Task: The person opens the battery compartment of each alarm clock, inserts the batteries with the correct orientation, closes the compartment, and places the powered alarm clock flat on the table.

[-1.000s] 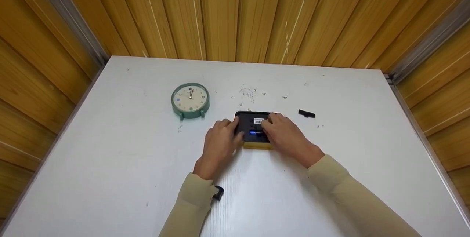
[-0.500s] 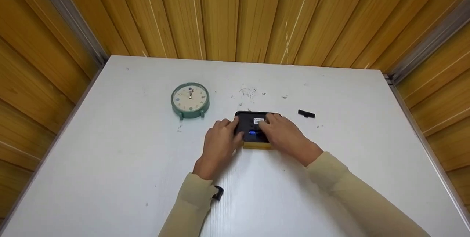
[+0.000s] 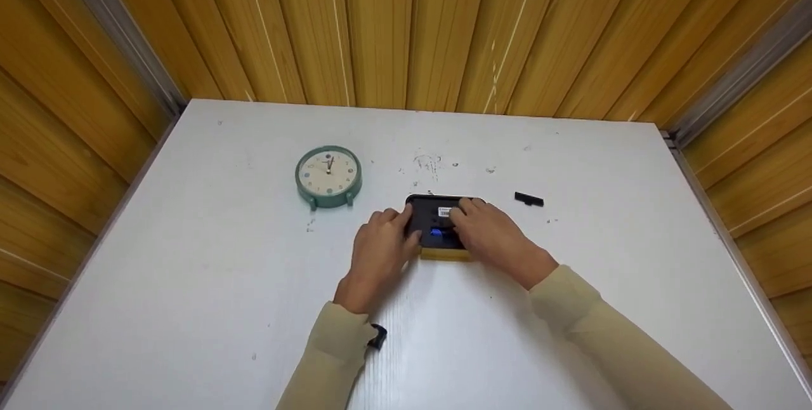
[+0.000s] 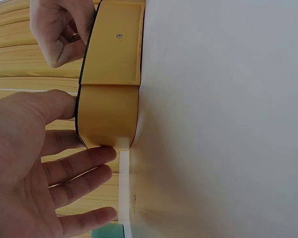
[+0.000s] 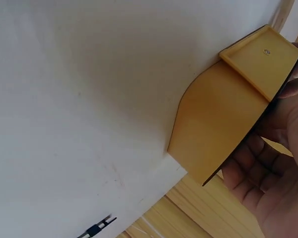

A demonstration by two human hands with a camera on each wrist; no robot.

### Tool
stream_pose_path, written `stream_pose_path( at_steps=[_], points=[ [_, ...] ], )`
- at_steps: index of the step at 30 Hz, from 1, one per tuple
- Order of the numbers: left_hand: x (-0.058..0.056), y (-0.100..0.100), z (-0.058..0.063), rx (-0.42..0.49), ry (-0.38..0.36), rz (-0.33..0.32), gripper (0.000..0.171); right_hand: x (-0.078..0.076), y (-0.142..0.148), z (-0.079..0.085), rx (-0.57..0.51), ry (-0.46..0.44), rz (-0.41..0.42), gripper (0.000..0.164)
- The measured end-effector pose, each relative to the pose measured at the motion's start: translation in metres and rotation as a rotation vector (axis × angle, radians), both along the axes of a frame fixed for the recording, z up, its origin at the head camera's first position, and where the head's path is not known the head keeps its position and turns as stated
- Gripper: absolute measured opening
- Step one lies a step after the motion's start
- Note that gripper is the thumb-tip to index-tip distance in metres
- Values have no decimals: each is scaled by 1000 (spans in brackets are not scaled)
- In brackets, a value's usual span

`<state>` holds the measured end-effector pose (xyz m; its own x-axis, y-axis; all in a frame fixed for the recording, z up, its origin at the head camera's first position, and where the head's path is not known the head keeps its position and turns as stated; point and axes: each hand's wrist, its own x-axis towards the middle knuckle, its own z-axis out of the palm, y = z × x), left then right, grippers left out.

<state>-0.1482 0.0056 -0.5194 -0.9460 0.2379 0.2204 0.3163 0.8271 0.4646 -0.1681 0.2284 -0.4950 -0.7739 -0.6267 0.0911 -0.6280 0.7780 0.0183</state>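
A yellow battery-powered device (image 3: 447, 254) lies on the table with its flat black back (image 3: 422, 213) facing up. Its kind is hidden, as the front faces down. In the back are a white label (image 3: 444, 212) and an uncovered slot with a blue battery (image 3: 436, 232). My left hand (image 3: 379, 254) holds the left end, thumb on the near edge; the left wrist view shows its other fingers spread by the yellow side (image 4: 107, 114). My right hand (image 3: 491, 232) has curled fingers at the battery's right end, hiding that end and their contact with it.
A green round clock (image 3: 328, 172) lies face up at the back left. To the right of the device is a small black cover (image 3: 529, 198). The white table (image 3: 222, 270) meets wood-patterned walls (image 3: 444, 29) at the back and sides.
The right hand's fingers have shifted slightly over the slot, and the visible stretch of blue battery has varied. The left hand keeps its hold; the device stays in place.
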Motion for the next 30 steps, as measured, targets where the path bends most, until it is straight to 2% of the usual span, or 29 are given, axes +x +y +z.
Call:
stream_pose_path(
  at_steps=[5, 8, 12, 15, 21, 26, 30],
  points=[
    [2, -1, -1, 21, -25, 4, 51, 1, 10, -6, -127, 42, 35, 16],
    [3, -1, 0, 24, -12, 8, 50, 0, 19, -7, -244, 40, 56, 13],
    [2, -2, 0, 34, 19, 5, 49, -5, 34, -7, -418, 35, 25, 5],
    [1, -3, -1, 34, 31, 0, 49, -11, 48, -8, -490, 41, -30, 4],
    [0, -1, -1, 37, 38, -3, 48, -24, 83, -13, -444, 47, -196, 7],
    [0, -1, -1, 32, 19, 3, 49, -31, 110, -18, -341, -52, -351, 11],
    [0, -2, -2, 29, 9, 6, 49, -34, 122, -22, -274, -121, -419, 18]
  ],
)
